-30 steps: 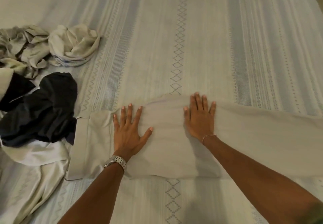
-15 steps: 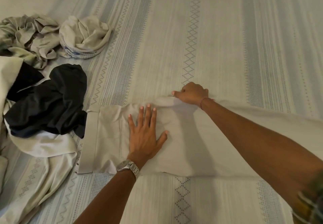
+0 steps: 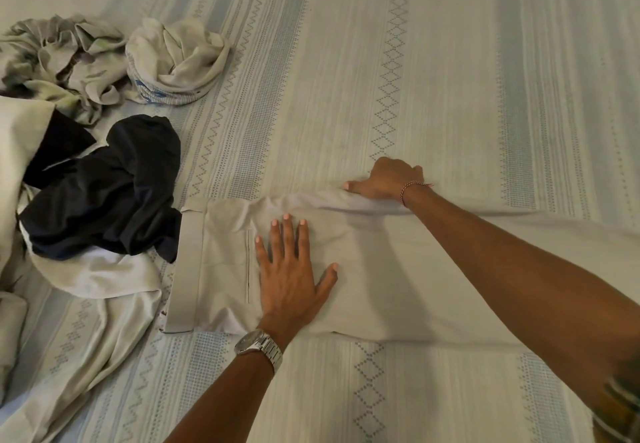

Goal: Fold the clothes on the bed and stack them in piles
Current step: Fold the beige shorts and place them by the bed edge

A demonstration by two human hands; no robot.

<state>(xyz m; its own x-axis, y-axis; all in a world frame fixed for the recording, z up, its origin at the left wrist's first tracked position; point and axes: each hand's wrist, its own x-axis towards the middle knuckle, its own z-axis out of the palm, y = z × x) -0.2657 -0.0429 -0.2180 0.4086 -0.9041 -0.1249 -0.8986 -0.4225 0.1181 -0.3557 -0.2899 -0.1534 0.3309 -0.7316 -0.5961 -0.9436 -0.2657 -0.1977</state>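
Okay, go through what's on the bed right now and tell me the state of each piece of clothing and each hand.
beige trousers: laid flat, far edge bunched.
left hand: flat, pressing the trousers.
right hand: pinching the trousers' far edge.
dark garment: crumpled, unfolded.
pale crumpled garment: bunched, unfolded.

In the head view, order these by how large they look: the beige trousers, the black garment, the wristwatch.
1. beige trousers, though they run out of frame
2. black garment, partly buried in the pile
3. wristwatch

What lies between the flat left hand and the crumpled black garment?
In the head view, the beige trousers' waistband end spans the stretch between the left hand and the black garment.
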